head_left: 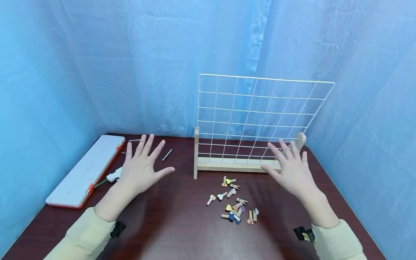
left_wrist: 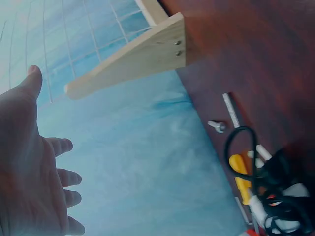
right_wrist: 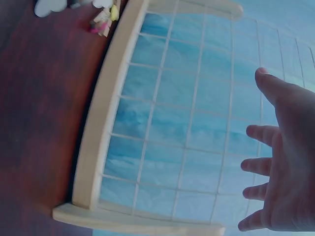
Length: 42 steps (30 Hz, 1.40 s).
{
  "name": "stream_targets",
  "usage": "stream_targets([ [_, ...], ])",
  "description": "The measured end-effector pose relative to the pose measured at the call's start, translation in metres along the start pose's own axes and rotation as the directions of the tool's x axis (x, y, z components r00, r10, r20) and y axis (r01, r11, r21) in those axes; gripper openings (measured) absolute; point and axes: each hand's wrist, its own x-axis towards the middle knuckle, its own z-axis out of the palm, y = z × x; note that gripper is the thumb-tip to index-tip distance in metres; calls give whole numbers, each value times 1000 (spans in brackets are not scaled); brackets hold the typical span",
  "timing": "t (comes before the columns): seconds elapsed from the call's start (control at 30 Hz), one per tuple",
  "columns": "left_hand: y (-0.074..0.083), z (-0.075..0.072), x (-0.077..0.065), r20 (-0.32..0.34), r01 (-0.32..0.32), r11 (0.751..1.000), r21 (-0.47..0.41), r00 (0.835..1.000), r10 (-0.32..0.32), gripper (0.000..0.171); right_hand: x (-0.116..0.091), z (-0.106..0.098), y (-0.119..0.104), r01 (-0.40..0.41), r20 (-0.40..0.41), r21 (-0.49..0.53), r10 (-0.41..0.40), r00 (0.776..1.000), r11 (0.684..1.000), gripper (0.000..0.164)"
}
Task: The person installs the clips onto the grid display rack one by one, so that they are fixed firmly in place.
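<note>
My left hand (head_left: pixel 139 169) is held out over the left of the table with fingers spread and nothing in it. Spread the same way, my right hand (head_left: pixel 294 171) overlaps the right end of a wire grid rack (head_left: pixel 256 108) in the head view. The rack is a white mesh panel set in a wooden base (head_left: pixel 234 167). In front of it lie several small wooden clothespins (head_left: pixel 238 209) with coloured heart shapes. In the left wrist view, the rack's wooden side piece (left_wrist: pixel 133 59) stands beyond my thumb; the right wrist view has the grid (right_wrist: pixel 189 113) beside my fingers.
A white case with an orange edge (head_left: pixel 86 169) lies at the left of the dark table (head_left: pixel 182 234). Near my left hand are a metal bolt (head_left: pixel 167 155), a yellow-handled tool (left_wrist: pixel 240 177) and a looped black cord (left_wrist: pixel 253 147). Blue curtains (head_left: pixel 156 65) hang around the table.
</note>
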Motion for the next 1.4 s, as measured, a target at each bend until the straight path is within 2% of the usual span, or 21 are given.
stream_targets([
  [0.17,12,-11,6,-15,-60,998,23,998,60,93,8,-15,13,-29,-59,35,31,998,999,75],
  [0.33,25,-5,14,-33,-166,986,28,985,167,92,18,-24,36,-49,-166,159,76,983,986,73],
  [0.53,41,23,15,-16,-280,960,-15,960,280,95,27,-16,66,-13,-301,387,140,943,922,73],
  [0.67,53,46,10,28,-342,935,-98,938,346,95,35,-5,84,-19,-362,446,200,910,895,77],
  [0.77,62,63,5,72,-373,915,-151,919,387,96,38,5,96,-52,-360,499,261,896,865,79],
  [0.87,70,78,-1,105,-411,885,-221,892,440,97,40,16,107,-77,-297,599,310,903,797,80],
  [1.0,83,93,-6,155,-441,833,-335,846,510,94,43,29,119,-39,-233,752,322,918,658,74],
  [1.13,94,106,-4,208,-451,804,-387,807,553,87,45,40,127,82,-244,883,301,922,462,61],
  [1.2,97,110,-2,223,-460,793,-401,790,571,81,45,46,130,128,-256,915,308,916,382,55],
  [1.23,99,113,0,224,-468,786,-404,782,581,78,45,48,131,141,-260,924,315,913,356,52],
  [1.3,101,116,3,217,-481,773,-414,772,597,72,44,51,132,147,-267,927,333,904,344,47],
  [1.33,103,117,4,211,-483,768,-421,771,601,69,44,51,133,147,-269,927,338,902,346,44],
  [1.4,106,119,7,179,-486,761,-429,781,599,62,44,52,134,146,-272,922,332,903,359,42],
])
